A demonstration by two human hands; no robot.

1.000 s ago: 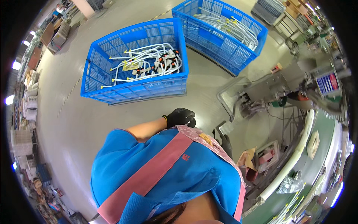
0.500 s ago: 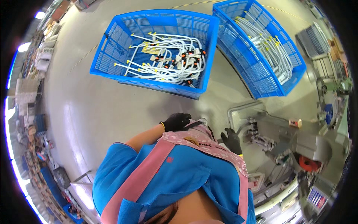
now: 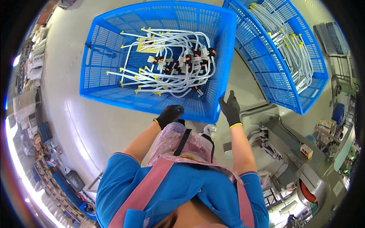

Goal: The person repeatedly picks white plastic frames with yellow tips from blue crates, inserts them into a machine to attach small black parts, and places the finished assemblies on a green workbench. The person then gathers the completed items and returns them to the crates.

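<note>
A large blue plastic crate (image 3: 125,99) stands before me, holding many white bent tubes (image 3: 163,91) with yellow tips and black-and-orange connectors. Black gloves with yellow cuffs cover both hands. At the crate's near rim is my left hand (image 3: 170,116), its fingers curled; whether they grip the rim is hidden. My right hand (image 3: 230,109) is beside the crate's near right corner, thumb and fingers apart, nothing in it. The fingertips come close to the corner, and I cannot tell if they touch it.
To the right, a second blue crate (image 3: 273,74) holds more white tubes (image 3: 291,49) with yellow tips. A grey machine (image 3: 304,167) and a small box (image 3: 306,151) are at the lower right. Loaded shelving (image 3: 49,178) lines the left side.
Both hands have moved forward to the near crate, the right one rising from beside my apron to its corner. The crates look closer and larger in view.
</note>
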